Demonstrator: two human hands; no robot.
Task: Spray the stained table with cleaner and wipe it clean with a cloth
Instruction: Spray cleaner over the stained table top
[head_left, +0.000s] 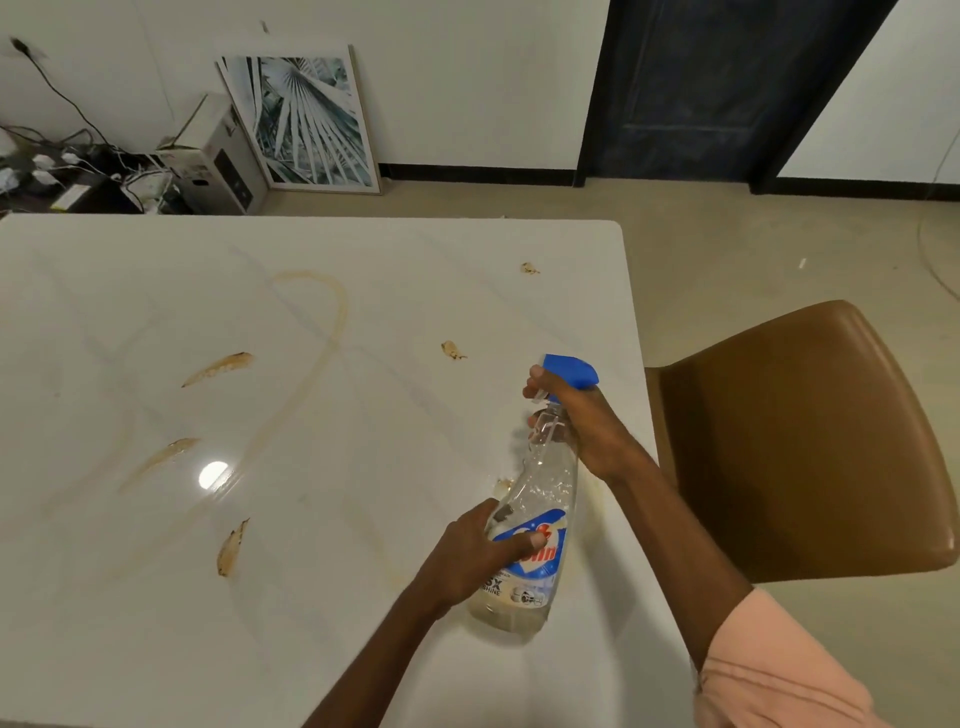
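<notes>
Spraying is at hand: right hand (576, 415) curled around the clear blue-nozzled spray bottle (530, 519), left hand (467, 551) gripping its base; next, aim at brown smears (218, 368) left of it.

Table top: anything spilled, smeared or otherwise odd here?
Yes. The white table carries brown smears on its left half, small blobs toward the right, and a faint looping ring stain. No cloth is in view.
</notes>
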